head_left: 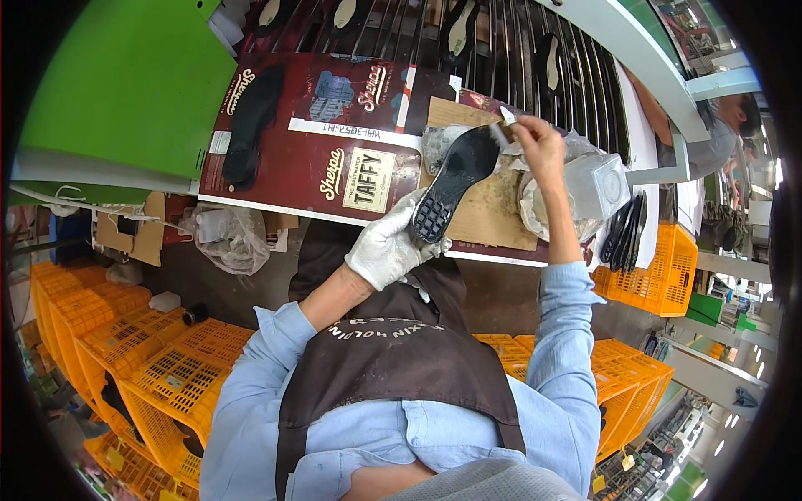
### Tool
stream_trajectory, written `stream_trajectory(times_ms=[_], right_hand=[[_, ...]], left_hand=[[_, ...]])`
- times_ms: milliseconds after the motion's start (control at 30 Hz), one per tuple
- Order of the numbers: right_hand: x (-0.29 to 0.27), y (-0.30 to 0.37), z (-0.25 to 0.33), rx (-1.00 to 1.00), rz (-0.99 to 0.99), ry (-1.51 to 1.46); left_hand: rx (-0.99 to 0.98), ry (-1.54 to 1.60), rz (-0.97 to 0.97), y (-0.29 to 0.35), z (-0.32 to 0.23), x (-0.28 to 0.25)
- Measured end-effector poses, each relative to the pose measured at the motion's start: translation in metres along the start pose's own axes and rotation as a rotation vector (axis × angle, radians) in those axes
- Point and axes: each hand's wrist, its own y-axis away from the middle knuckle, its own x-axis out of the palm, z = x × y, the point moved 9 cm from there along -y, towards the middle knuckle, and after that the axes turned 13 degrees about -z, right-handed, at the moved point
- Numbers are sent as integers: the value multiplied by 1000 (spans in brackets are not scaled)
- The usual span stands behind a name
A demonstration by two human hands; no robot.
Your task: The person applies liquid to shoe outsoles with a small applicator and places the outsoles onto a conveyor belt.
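Observation:
In a white glove, my left hand grips the heel end of a black shoe sole, whose heel shows a grid of square hollows. The sole is tilted, its toe pointing away and to the right. My bare right hand is closed on a small white-handled brush, its bristles against or just over the toe edge; contact is hard to tell. Beneath them lies a stained piece of cardboard. Another black sole lies at the left of the dark red printed board.
Several soles with pale insides rest on a rack of metal bars beyond the board. A clear plastic container stands right of my right hand. Black soles cluster near an orange crate. More orange crates stand behind on both sides.

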Motion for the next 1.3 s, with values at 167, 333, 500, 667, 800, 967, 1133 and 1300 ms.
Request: stream_trajectory(times_ms=[167, 333, 500, 667, 800, 967, 1133, 1300], right_hand=[[17, -8, 4, 116, 147, -294], [15, -34, -1, 26, 43, 3], [57, -4, 54, -11, 492, -278], [44, -36, 38, 9, 237, -154], [75, 7, 108, -284, 648, -201], [70, -19, 79, 52, 484, -311], [86, 5, 120, -301, 610, -175], [82, 7, 121, -3, 686, -454]], left_hand=[[-4, 44, 8, 9, -10, 6], [50, 14, 24, 10, -19, 1], [59, 89, 4, 11, -26, -5], [39, 139, -34, 8, -30, -14], [44, 138, -21, 9, -33, -16], [82, 89, -70, 7, -37, -17], [53, 91, -7, 8, -37, -17], [87, 95, -34, 8, -39, -13]])
